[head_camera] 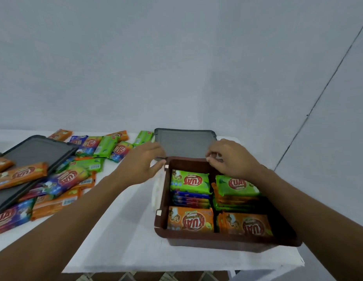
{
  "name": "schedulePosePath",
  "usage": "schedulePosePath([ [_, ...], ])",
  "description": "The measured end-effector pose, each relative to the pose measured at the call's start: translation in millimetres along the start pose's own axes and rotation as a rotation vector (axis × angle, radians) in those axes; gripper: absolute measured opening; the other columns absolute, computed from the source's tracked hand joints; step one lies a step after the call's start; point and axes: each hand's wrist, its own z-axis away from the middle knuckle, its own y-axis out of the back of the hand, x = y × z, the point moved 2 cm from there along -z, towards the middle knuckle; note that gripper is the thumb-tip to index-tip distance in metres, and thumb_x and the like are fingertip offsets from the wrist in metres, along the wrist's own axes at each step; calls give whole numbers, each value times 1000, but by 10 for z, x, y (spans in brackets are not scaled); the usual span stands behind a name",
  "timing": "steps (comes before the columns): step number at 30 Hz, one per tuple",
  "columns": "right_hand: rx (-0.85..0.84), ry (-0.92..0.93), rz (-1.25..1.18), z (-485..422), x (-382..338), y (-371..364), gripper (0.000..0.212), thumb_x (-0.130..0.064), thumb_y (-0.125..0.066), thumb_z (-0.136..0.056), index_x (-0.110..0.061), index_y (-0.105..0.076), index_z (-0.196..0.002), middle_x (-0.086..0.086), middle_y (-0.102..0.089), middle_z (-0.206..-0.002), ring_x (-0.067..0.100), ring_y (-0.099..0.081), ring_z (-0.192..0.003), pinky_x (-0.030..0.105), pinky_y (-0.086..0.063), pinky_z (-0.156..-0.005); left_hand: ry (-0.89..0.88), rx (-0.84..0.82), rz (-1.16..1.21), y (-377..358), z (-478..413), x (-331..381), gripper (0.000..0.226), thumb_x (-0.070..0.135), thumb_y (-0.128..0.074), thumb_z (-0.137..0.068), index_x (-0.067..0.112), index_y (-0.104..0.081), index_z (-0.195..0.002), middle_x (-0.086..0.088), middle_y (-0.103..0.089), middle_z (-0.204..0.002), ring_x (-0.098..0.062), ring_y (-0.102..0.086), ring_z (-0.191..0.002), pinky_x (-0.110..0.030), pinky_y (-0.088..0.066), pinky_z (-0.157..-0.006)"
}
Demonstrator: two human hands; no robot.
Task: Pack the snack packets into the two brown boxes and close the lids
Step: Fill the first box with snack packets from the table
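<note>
A brown box (227, 239) stands at the right of the table, filled with stacked snack packets: green ones (189, 182) toward the back, orange ones (190, 220) at the front. Its dark grey lid (184, 142) lies flat just behind it. My left hand (144, 163) holds the lid's near left corner. At the lid's near right edge, above the box's back rim, my right hand (229, 159) has its fingers curled around the edge. A pile of loose packets (73, 179) lies at the left.
A second dark lid (36, 151) lies tilted at the far left with orange packets (20, 175) on it. White cloth covers the table (126, 230), whose front edge is close below the box. A plain wall rises directly behind.
</note>
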Motion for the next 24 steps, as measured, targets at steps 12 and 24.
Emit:
schedulePosePath([
  [12, -602, -30, 77, -1749, -438, -857, 48, -26, -46, -101, -26, -39, -148, 2, -36, -154, 21, -34, -140, 30, -23, -112, 152, -295, -126, -175, -62, -1715, 30, 36, -60, -90, 20, -63, -116, 1, -59, -120, -22, -54, -112, -43, -48, -90],
  [24, -888, -129, 288, -1945, -558, -1205, 49, -24, -34, -103, -23, -29, -152, 6, -33, -156, 27, -31, -141, 38, -25, -114, 119, -533, -198, -655, -561, -2006, 65, 51, -39, -97, 23, -19, -152, -2, -23, -158, -26, -23, -143, -46, -27, -112],
])
